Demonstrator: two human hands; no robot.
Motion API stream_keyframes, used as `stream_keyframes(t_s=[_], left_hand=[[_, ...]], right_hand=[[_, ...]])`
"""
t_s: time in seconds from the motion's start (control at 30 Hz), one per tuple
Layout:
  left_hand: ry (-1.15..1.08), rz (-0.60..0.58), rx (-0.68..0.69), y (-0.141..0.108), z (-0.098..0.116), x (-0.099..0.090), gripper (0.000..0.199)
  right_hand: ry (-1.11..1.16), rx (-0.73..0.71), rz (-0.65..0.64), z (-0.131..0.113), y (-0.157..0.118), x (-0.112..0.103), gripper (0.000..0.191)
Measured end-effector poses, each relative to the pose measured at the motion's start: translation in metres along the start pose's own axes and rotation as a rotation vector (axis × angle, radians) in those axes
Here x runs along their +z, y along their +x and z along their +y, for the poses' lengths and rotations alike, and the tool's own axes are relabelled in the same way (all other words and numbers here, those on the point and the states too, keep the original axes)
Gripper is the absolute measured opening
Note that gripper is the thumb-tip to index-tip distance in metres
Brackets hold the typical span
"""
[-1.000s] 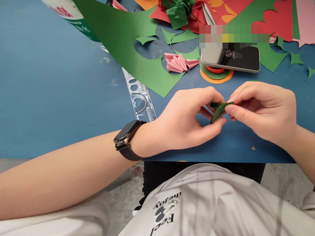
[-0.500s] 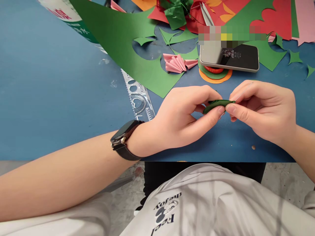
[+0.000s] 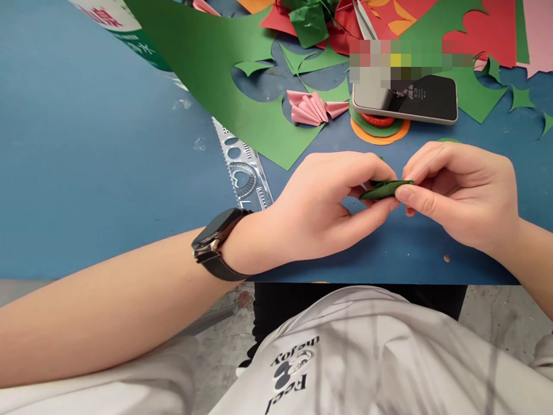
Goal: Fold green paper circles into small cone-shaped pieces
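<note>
A small folded piece of green paper [image 3: 384, 189] is held in the air just above the blue table, between both hands. My left hand [image 3: 328, 202], with a black watch [image 3: 220, 233] on its wrist, curls thumb and forefinger about the paper's left part. At the right tip, the thumb and forefinger of my right hand [image 3: 466, 190] pinch the paper. A thin, clear sliver shows along my right forefinger; I cannot make out what it is. Fingers hide part of the paper's folds.
Beyond my hands lie rolled pink paper cones [image 3: 313, 108], a phone [image 3: 406, 101] on round paper discs [image 3: 380, 134], and scissors [image 3: 366, 23]. A large cut green sheet [image 3: 233, 75] overlaps a clear ruler [image 3: 244, 167]. A bottle [image 3: 125, 29] lies at upper left; red paper [image 3: 492, 34] at the back.
My left fingertips have slid slightly right along the green paper, and the left thumb has loosened downward a little. The right hand keeps its pinch. The view has shifted slightly.
</note>
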State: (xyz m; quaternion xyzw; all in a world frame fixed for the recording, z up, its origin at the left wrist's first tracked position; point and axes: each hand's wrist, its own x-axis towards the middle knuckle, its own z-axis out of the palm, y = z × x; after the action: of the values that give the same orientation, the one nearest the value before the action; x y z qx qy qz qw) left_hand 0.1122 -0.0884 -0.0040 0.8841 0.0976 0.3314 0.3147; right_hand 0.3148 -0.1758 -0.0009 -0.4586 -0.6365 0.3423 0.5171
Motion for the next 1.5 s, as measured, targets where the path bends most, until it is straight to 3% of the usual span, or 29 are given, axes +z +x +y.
stream_keyframes(t_s=[0.2, 0.53, 0.8, 1.13, 1.33, 1.5], left_hand=[[-0.025, 0.010, -0.070, -0.0024, 0.0015, 0.0026, 0.010], [-0.031, 0.028, -0.109, -0.0023, -0.0004, 0.0038, 0.011], [-0.117, 0.051, -0.098, -0.0006, -0.0009, 0.0065, 0.013], [-0.189, 0.057, -0.225, -0.0011, 0.0014, 0.0044, 0.008], [-0.131, 0.075, -0.158, -0.0015, 0.0032, 0.0056, 0.012], [-0.075, 0.073, -0.096, 0.0001, 0.0024, 0.0049, 0.014]], right_hand=[[-0.017, 0.016, -0.025, 0.0018, -0.0006, -0.0004, 0.013], [-0.114, 0.036, 0.053, 0.0000, -0.0043, 0.0031, 0.012], [-0.127, -0.054, -0.027, 0.0050, -0.0009, -0.0004, 0.014], [-0.166, -0.131, 0.014, 0.0056, -0.0023, -0.0029, 0.014], [-0.178, -0.080, 0.014, 0.0034, -0.0027, -0.0001, 0.013], [-0.202, -0.128, -0.004, 0.0043, -0.0023, 0.0014, 0.014]])
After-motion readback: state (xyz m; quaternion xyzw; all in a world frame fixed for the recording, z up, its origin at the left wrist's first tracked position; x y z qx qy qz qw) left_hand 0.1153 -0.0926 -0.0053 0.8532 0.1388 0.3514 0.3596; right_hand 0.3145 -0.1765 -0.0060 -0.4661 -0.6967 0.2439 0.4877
